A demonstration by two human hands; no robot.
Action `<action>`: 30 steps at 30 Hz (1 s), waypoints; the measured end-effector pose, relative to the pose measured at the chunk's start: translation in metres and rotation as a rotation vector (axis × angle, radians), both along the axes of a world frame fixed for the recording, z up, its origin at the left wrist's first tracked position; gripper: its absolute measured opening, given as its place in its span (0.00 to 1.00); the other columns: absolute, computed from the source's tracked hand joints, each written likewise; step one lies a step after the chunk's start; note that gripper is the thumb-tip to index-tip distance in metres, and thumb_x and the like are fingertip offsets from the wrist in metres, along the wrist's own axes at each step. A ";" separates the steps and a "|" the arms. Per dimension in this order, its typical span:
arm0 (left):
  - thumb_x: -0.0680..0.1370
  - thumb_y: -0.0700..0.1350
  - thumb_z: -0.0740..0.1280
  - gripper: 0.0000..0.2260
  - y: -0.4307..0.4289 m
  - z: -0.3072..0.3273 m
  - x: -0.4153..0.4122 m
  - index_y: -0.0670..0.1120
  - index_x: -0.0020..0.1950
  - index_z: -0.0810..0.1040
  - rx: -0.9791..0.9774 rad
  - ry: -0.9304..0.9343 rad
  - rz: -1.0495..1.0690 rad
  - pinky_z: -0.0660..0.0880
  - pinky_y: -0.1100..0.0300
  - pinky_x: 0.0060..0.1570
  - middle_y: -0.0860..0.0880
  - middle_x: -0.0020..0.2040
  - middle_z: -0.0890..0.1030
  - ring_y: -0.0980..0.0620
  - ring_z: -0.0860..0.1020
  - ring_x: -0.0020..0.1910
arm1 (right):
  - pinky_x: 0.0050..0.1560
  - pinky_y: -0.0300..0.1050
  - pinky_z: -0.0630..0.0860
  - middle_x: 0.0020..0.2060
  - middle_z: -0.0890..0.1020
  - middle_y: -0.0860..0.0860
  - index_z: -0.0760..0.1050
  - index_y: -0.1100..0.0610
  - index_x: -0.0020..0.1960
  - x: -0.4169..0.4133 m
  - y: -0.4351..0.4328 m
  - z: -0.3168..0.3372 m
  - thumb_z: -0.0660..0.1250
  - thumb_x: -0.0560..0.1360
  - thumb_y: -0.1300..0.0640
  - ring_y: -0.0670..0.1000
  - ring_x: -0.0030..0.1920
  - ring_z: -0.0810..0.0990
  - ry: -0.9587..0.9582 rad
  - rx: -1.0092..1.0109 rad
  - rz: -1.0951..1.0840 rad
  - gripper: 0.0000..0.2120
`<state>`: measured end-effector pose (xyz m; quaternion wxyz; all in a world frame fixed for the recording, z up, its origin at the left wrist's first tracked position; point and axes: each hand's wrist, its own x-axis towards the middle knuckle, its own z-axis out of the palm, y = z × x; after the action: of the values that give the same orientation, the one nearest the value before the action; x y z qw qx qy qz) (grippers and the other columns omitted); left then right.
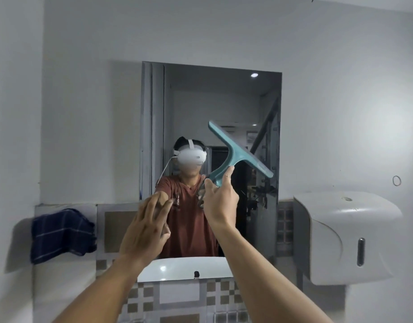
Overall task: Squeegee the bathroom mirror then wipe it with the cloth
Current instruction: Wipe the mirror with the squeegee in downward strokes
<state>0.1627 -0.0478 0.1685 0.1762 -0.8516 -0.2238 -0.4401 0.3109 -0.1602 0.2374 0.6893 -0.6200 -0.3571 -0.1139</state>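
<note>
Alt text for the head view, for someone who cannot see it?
A person's right hand grips a teal squeegee by its handle, blade tilted, raised before a wall mirror. The left hand is open with fingers spread near the mirror's lower left. A dark checked cloth hangs at left, a white dispenser at right.

The squeegee (239, 152) is teal. At nine o'clock from the mirror (224, 101), a navy cloth (61, 234) carries thin pale checks. The dispenser (345, 236) at three o'clock is white.

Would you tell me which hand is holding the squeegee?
The right hand grips the squeegee by its handle; the left hand is open and empty.
</note>
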 end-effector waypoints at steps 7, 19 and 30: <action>0.61 0.49 0.84 0.47 0.005 -0.009 -0.005 0.46 0.77 0.67 0.014 0.034 0.032 0.81 0.49 0.54 0.39 0.75 0.65 0.38 0.70 0.71 | 0.62 0.50 0.79 0.50 0.78 0.40 0.46 0.53 0.83 -0.040 0.006 0.003 0.66 0.82 0.51 0.49 0.57 0.81 -0.024 0.100 0.067 0.38; 0.62 0.52 0.83 0.46 0.002 -0.009 -0.006 0.45 0.75 0.65 0.043 0.028 0.050 0.82 0.54 0.52 0.39 0.75 0.65 0.39 0.73 0.71 | 0.63 0.54 0.78 0.65 0.79 0.56 0.41 0.47 0.81 -0.061 0.033 -0.008 0.64 0.82 0.47 0.54 0.62 0.79 -0.144 -0.041 0.033 0.39; 0.67 0.52 0.80 0.42 0.016 -0.025 -0.006 0.46 0.76 0.66 0.043 0.051 0.087 0.72 0.52 0.64 0.40 0.77 0.65 0.41 0.67 0.75 | 0.55 0.59 0.80 0.59 0.81 0.57 0.59 0.56 0.79 -0.074 0.036 -0.004 0.65 0.81 0.49 0.58 0.58 0.81 -0.312 -0.163 0.000 0.31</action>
<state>0.1567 -0.0322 0.1431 0.2189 -0.8481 -0.2467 -0.4147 0.2371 -0.1240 0.2338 0.5730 -0.6485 -0.4679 -0.1795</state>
